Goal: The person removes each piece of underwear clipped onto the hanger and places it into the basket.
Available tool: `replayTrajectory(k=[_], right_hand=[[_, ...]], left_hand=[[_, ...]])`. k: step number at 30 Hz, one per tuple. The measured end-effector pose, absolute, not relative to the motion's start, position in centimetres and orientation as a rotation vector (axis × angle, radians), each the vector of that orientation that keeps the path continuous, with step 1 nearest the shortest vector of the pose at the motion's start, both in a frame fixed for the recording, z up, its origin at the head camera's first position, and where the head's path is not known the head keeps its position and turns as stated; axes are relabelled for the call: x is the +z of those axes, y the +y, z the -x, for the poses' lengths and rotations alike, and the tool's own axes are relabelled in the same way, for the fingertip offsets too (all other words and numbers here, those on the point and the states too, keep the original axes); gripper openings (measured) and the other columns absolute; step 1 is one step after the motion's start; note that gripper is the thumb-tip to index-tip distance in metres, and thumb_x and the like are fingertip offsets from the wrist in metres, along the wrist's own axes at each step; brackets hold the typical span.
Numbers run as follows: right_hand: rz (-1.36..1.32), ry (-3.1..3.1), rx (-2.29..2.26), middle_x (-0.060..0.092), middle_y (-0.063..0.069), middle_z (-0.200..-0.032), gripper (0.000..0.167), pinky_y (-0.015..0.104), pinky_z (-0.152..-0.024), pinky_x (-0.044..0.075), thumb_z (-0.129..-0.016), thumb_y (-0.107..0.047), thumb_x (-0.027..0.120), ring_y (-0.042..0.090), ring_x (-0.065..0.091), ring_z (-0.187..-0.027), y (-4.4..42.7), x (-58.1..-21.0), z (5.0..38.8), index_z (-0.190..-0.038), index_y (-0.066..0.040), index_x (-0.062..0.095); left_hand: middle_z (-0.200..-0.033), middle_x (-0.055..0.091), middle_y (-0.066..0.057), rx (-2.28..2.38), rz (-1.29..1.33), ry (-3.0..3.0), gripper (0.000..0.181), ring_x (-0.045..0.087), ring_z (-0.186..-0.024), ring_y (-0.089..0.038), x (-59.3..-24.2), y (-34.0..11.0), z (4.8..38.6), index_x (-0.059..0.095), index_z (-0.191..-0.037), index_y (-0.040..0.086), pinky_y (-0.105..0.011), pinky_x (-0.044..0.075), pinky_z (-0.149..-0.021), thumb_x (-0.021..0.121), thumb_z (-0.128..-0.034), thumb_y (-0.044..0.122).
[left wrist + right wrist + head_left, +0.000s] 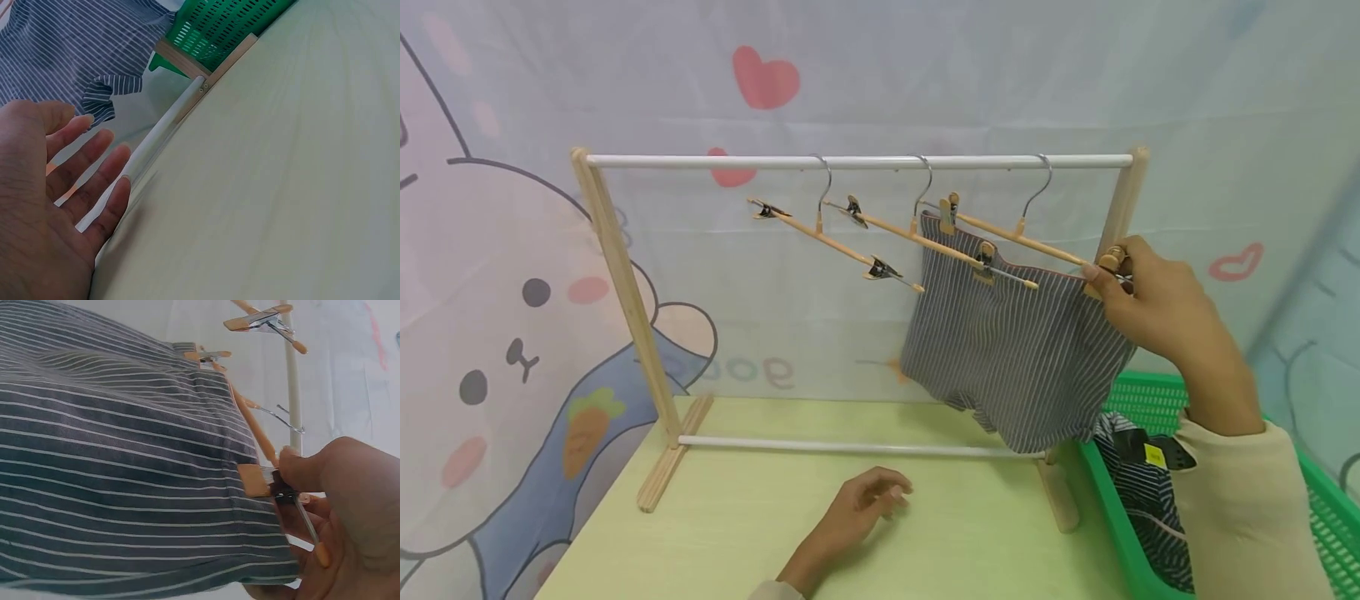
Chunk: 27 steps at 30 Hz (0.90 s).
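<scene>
Dark shorts with thin white stripes hang by the waistband from a wooden clip hanger on the right of the rail. My right hand grips the hanger's right end beside its clip. In the right wrist view the thumb lies on the bar by that clip, with the other fingers behind, partly hidden. The far clip also bites the waistband. Over the table, my left hand holds nothing, its fingers loosely bent. Two bare clip hangers hang further left, the middle one overlapping the shorts.
A rack with a white top rail and wooden legs stands on the pale yellow table. To the right, a green basket contains striped clothing. A printed cloth covers the background.
</scene>
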State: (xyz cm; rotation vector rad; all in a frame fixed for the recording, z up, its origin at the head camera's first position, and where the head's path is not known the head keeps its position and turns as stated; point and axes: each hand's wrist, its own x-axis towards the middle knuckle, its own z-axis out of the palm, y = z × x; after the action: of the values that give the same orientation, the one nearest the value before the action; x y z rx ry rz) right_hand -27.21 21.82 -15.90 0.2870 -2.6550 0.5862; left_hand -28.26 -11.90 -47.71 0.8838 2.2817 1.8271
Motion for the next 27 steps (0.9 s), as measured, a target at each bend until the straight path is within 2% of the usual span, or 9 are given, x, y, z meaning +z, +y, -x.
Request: replayTrajectory(k=[6, 11, 13, 17, 21, 23, 25, 27], right_hand=[[-0.257, -2.527, 0.604, 0.065, 0.029, -0.103, 0.049, 0.042, -0.062, 0.044, -0.104, -0.045, 0.039, 0.04, 0.062, -0.085, 21.1, -16.1, 26.9, -0.12, 0.001, 0.047], [-0.254, -2.437, 0.585, 0.064, 0.021, -0.082, 0.041, 0.035, -0.051, 0.034, -0.104, -0.038, 0.044, 0.025, 0.048, -0.059, 20.8, -16.1, 26.5, -0.114, 0.001, 0.05], [-0.26, -2.403, 0.577, 0.064, 0.02, -0.083, 0.038, 0.034, -0.049, 0.033, -0.104, -0.036, 0.045, 0.023, 0.046, -0.056, 20.7, -16.0, 26.3, -0.112, 0.001, 0.051], [-0.25, -2.354, 0.591, 0.066, 0.022, -0.1, 0.036, 0.03, -0.05, 0.034, -0.104, -0.034, 0.047, 0.027, 0.055, -0.063, 20.6, -15.8, 26.2, -0.111, 0.001, 0.052], [-0.214, -2.316, 0.63, 0.067, 0.023, -0.115, 0.038, 0.024, -0.054, 0.036, -0.104, -0.036, 0.047, 0.04, 0.066, -0.085, 20.6, -15.6, 25.8, -0.114, 0.0, 0.051], [-0.197, -2.297, 0.636, 0.067, 0.024, -0.116, 0.038, 0.023, -0.053, 0.035, -0.104, -0.035, 0.048, 0.043, 0.066, -0.088, 20.6, -15.5, 25.5, -0.116, 0.001, 0.051], [-0.175, -2.286, 0.628, 0.067, 0.024, -0.116, 0.037, 0.022, -0.053, 0.035, -0.104, -0.034, 0.048, 0.041, 0.066, -0.087, 20.6, -15.5, 25.1, -0.116, 0.0, 0.051], [-0.158, -2.284, 0.628, 0.068, 0.022, -0.113, 0.035, 0.023, -0.053, 0.035, -0.103, -0.034, 0.049, 0.03, 0.065, -0.079, 20.7, -15.6, 24.8, -0.115, -0.001, 0.052]], left_hand=[[-0.125, 0.065, -0.015, 1.83, -0.88, 2.292, 0.029, 0.066, -0.103, -0.016, -47.6, -12.0, 28.1, 0.06, -0.126, 0.008, -0.027, 0.056, -0.085, 0.048, -0.1058, 0.026], [-0.125, 0.064, -0.019, 1.833, -0.898, 2.281, 0.03, 0.066, -0.103, -0.02, -47.6, -11.9, 27.9, 0.059, -0.126, 0.005, -0.027, 0.055, -0.085, 0.048, -0.1059, 0.024], [-0.125, 0.065, -0.019, 1.831, -0.898, 2.284, 0.03, 0.066, -0.103, -0.02, -47.6, -12.0, 27.9, 0.059, -0.126, 0.005, -0.027, 0.055, -0.084, 0.048, -0.1057, 0.024], [-0.124, 0.066, -0.017, 1.825, -0.885, 2.3, 0.029, 0.066, -0.101, -0.017, -47.3, -12.0, 27.8, 0.06, -0.126, 0.007, -0.026, 0.055, -0.083, 0.049, -0.1053, 0.025], [-0.123, 0.066, -0.018, 1.818, -0.878, 2.307, 0.029, 0.066, -0.101, -0.017, -47.2, -12.1, 27.8, 0.06, -0.126, 0.007, -0.026, 0.055, -0.083, 0.049, -0.1053, 0.024], [-0.123, 0.066, -0.018, 1.814, -0.872, 2.31, 0.029, 0.066, -0.101, -0.017, -47.2, -12.1, 27.8, 0.06, -0.126, 0.007, -0.025, 0.055, -0.083, 0.049, -0.1053, 0.024], [-0.123, 0.066, -0.018, 1.808, -0.865, 2.314, 0.029, 0.065, -0.102, -0.018, -47.2, -12.2, 27.7, 0.06, -0.126, 0.007, -0.025, 0.055, -0.083, 0.049, -0.1053, 0.023], [-0.123, 0.065, -0.018, 1.806, -0.85, 2.318, 0.029, 0.065, -0.103, -0.02, -47.2, -12.2, 27.6, 0.06, -0.127, 0.007, -0.024, 0.054, -0.083, 0.049, -0.1051, 0.024]])
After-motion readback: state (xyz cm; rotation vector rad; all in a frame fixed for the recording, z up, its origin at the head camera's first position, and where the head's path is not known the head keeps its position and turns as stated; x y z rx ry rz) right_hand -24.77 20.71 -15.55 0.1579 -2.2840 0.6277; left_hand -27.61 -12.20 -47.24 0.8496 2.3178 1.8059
